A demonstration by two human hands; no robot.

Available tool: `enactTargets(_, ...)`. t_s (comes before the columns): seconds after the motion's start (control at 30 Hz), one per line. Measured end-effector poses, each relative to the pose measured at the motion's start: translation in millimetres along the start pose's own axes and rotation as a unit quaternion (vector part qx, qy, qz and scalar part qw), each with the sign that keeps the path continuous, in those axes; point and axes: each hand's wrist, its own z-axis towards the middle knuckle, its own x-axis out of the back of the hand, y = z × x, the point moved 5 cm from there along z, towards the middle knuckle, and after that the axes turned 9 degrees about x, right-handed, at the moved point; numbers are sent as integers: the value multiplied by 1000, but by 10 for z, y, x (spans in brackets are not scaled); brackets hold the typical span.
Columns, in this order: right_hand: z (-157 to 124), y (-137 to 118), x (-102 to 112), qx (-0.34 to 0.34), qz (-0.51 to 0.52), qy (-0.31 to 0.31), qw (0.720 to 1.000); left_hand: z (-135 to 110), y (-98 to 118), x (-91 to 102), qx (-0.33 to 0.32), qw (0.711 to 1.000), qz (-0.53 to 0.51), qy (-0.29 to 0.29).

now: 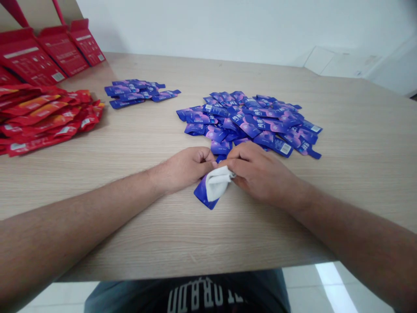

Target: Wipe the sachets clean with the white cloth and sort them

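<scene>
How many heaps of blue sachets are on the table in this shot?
2: a small heap toward the far left, and a larger heap at centre-right, ahead of the person's hands.

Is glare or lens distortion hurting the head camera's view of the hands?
Head view: soft, even light, the only hard glare a white streak on the floor tile, well away from the left hand and right hand. Wide-angle distortion bows the table edge; the white cloth stays readable.

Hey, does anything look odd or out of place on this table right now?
Yes: a white cloth is held between the left hand and right hand, over a blue sachet. It stands out as the only white item among the sachets, and that sachet lies just in front of the main blue pile.
</scene>
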Motion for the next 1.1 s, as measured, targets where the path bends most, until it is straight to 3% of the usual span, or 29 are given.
enactTargets(0.1,5,-54,-15,41,12,-14,999,-4,8,-9,-9,1000,6,-6)
enactTargets(0.27,-1,30,19,-14,-6,3,1000,7,-6,6,-2,1000,2,4)
enactTargets(0.43,6,-72,-5,49,7,-12,999,7,3,-5,-11,1000,19,-10)
enactTargets(0.6,-2,29,10,-9,0,0,1000,8,-2,2,1,1000,4,2)
enactTargets(0.77,4,-61,-8,49,14,-16,999,-6,14,-3,-12,1000,13,-4)
enactTargets(0.93,-4,21,4,-4,-5,-3,1000,-12,10,-1,5,1000,6,4)
enactTargets(1.1,4,-53,-10,43,15,-15,999,-19,28,-8,-9,1000,14,-2)
